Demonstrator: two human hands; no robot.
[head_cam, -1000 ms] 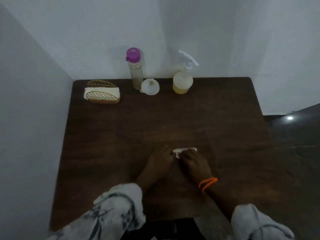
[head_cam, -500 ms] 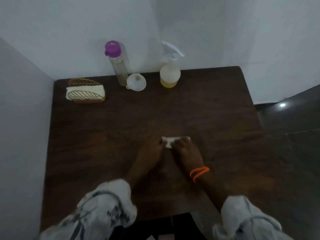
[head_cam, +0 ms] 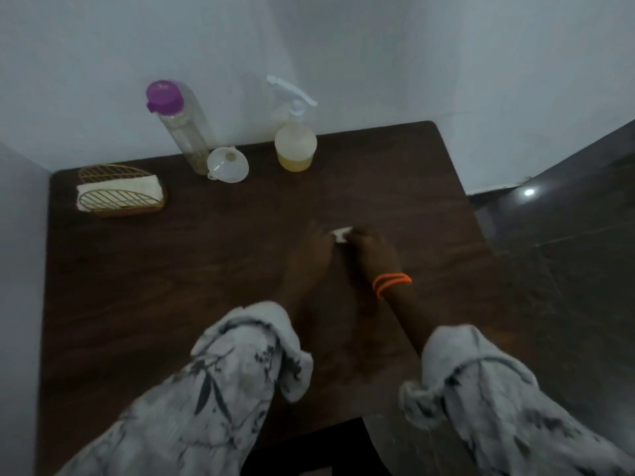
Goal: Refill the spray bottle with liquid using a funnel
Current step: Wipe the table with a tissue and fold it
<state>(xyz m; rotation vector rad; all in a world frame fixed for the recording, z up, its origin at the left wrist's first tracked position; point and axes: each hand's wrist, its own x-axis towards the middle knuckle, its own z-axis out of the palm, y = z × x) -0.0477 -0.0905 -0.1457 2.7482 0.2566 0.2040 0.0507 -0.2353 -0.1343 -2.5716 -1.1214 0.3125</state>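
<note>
A spray bottle (head_cam: 295,142) with a white trigger head and a little yellow liquid stands at the table's back edge. Left of it a white funnel (head_cam: 227,164) lies on the table, and beside that stands a clear bottle (head_cam: 182,128) with a purple cap. At mid-table my left hand (head_cam: 311,250) and my right hand (head_cam: 372,250) meet over a small white tissue (head_cam: 341,233), and both seem to pinch it against the wood. Most of the tissue is hidden under my fingers.
A gold wire holder (head_cam: 120,195) with white napkins sits at the back left of the dark wooden table (head_cam: 171,286). White walls close in behind and on the left. Dark floor lies beyond the right edge.
The white tissue shows less than before, now bunched between my fingertips. My hands stay together at mid-table while the camera view shifts.
</note>
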